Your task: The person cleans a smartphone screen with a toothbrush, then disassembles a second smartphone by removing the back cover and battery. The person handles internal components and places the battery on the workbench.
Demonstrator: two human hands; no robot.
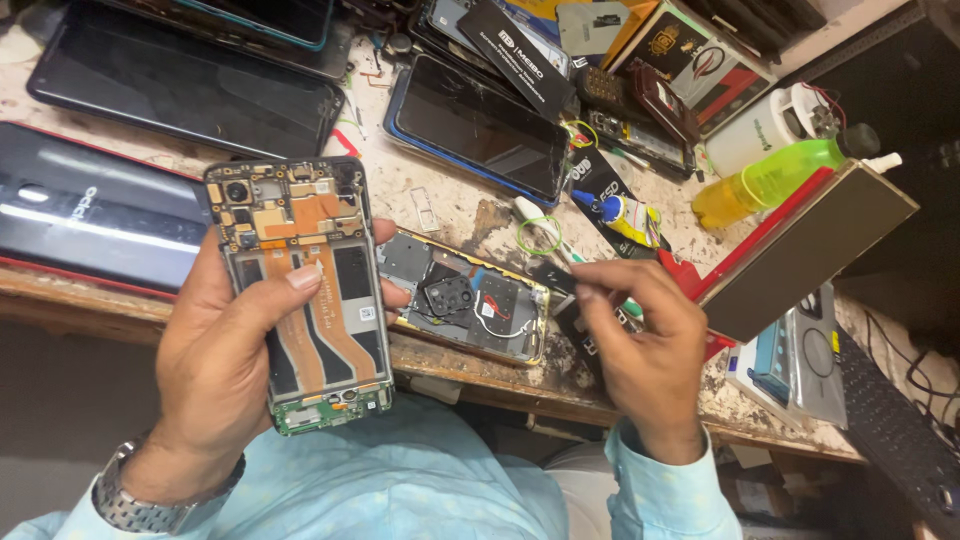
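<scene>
My left hand (215, 370) grips an opened phone (300, 290) with its back cover off, showing circuit boards, orange flex cables and black battery space; my thumb lies across its middle. My right hand (640, 350) hovers over the bench edge with fingertips pinched together near a small dark part; what it pinches is too small to tell. Between the hands lies a detached phone back frame (470, 300) with a camera cutout, flat on the wooden workbench (470, 215).
Several phones and screens lie at the back left, one dark phone (480, 125) in the middle. A yellow-green bottle (770, 180), a white jar (760, 130), a slanted box (810, 250), a glue tube (625, 215) and a green rubber band (540, 235) crowd the right.
</scene>
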